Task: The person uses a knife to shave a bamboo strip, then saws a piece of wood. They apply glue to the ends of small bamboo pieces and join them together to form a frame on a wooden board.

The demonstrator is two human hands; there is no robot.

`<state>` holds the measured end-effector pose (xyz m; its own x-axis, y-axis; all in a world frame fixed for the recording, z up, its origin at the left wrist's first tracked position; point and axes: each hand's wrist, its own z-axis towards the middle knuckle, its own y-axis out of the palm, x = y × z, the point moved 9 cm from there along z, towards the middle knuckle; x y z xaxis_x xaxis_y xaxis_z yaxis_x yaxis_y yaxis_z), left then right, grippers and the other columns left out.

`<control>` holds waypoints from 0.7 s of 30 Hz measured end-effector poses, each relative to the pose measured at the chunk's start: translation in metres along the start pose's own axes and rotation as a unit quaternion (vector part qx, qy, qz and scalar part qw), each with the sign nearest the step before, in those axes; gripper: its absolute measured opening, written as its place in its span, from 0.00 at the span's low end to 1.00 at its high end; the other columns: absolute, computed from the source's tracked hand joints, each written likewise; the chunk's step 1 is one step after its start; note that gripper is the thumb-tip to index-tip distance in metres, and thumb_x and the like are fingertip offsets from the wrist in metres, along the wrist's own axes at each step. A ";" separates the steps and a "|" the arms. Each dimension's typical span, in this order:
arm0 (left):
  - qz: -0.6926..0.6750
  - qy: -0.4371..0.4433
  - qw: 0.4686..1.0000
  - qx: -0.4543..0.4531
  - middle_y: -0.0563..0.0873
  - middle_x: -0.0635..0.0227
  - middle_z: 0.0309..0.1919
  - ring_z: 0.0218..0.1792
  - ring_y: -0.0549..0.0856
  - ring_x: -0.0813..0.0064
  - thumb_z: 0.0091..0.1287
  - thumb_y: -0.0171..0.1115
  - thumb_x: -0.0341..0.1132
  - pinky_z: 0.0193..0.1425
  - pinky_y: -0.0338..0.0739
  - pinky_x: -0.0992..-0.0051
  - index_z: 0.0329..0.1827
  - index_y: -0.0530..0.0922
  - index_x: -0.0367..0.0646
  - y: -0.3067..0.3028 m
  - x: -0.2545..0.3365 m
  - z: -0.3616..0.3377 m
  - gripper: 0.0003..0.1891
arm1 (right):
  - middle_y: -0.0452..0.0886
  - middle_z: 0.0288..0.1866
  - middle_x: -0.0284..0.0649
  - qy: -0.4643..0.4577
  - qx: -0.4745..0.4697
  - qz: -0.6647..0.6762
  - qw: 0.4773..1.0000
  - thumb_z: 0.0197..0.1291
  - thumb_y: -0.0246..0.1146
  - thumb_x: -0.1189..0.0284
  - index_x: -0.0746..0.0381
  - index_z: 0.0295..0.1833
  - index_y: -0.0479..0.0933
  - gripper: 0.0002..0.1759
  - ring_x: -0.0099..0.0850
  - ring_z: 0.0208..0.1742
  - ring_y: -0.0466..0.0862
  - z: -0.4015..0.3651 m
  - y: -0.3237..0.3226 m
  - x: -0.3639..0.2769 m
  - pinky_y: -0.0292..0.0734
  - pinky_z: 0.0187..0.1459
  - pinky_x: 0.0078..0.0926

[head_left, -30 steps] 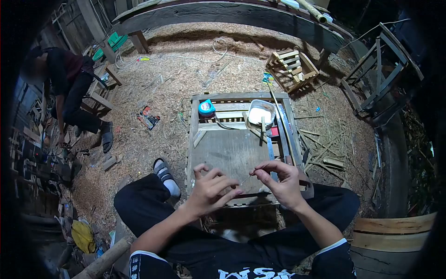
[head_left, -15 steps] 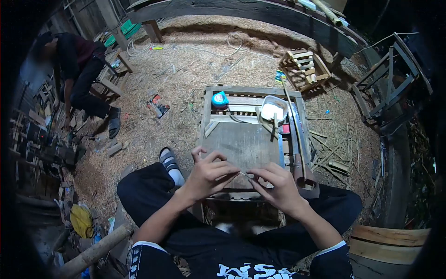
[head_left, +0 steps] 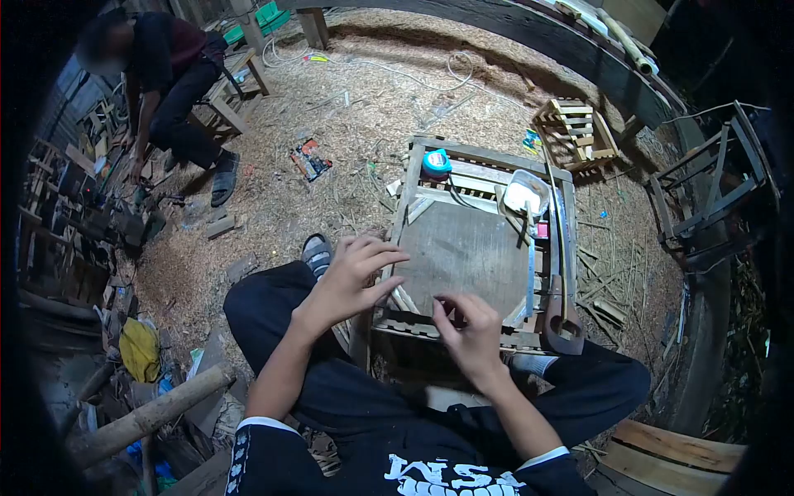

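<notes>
My left hand (head_left: 356,277) is raised over the near left edge of a low slatted wooden table (head_left: 490,155), thumb and fingers apart, with nothing visible in it. My right hand (head_left: 473,335) hovers by the table's near edge. Its thumb and curled fingers come together in a pinch; whatever may be between them is too small to make out. A flat wooden board (head_left: 467,244) lies on the table in front of both hands. Beyond it sit a teal tape measure (head_left: 437,163) and a plastic tub (head_left: 526,194) with white contents and a stick standing in it.
Along the table's right side lies a handsaw with a brown handle (head_left: 565,326). A slatted wooden crate (head_left: 576,132) rests on the shavings-covered floor. Another person (head_left: 178,91) bends over at the far left. A round pole (head_left: 157,413) juts in at the lower left.
My hands have moved apart; the thin sliver earlier between their fingertips is no longer visible. My left hand has opened and risen. The view has shifted, so the table appears farther right.
</notes>
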<state>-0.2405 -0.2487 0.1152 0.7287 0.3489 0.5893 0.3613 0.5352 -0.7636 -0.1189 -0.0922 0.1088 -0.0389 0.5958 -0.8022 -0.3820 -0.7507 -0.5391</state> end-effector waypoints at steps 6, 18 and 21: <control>0.005 -0.079 0.997 -0.003 0.88 0.60 0.63 0.68 0.82 0.58 0.74 0.71 0.39 0.77 0.67 0.59 0.66 0.86 0.44 0.008 -0.036 -0.018 0.20 | 0.85 0.35 0.45 -0.062 -0.012 -0.090 0.994 0.61 0.74 0.78 0.64 0.51 0.85 0.13 0.47 0.39 0.85 -0.011 0.036 -0.012 0.80 0.43 0.46; -0.031 -0.048 0.996 -0.064 0.84 0.54 0.69 0.73 0.78 0.51 0.70 0.74 0.38 0.80 0.69 0.55 0.65 0.89 0.52 0.023 -0.035 -0.017 0.20 | 0.87 0.40 0.51 -0.065 -0.049 -0.106 0.991 0.66 0.70 0.83 0.68 0.52 0.84 0.10 0.52 0.40 0.84 -0.009 0.052 -0.009 0.79 0.43 0.48; -0.034 -0.053 0.996 -0.070 0.83 0.54 0.70 0.74 0.77 0.51 0.69 0.75 0.39 0.81 0.69 0.55 0.65 0.89 0.52 0.026 -0.037 -0.017 0.21 | 0.87 0.40 0.52 -0.078 -0.042 -0.114 0.990 0.65 0.70 0.83 0.68 0.53 0.84 0.11 0.52 0.40 0.84 -0.006 0.056 -0.012 0.79 0.43 0.49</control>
<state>-0.2477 -0.2606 0.0689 0.6376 0.3989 0.6590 0.4895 0.4508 -0.7464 -0.1343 -0.1436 0.0867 -0.1062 0.7838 -0.6118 -0.3189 -0.6097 -0.7257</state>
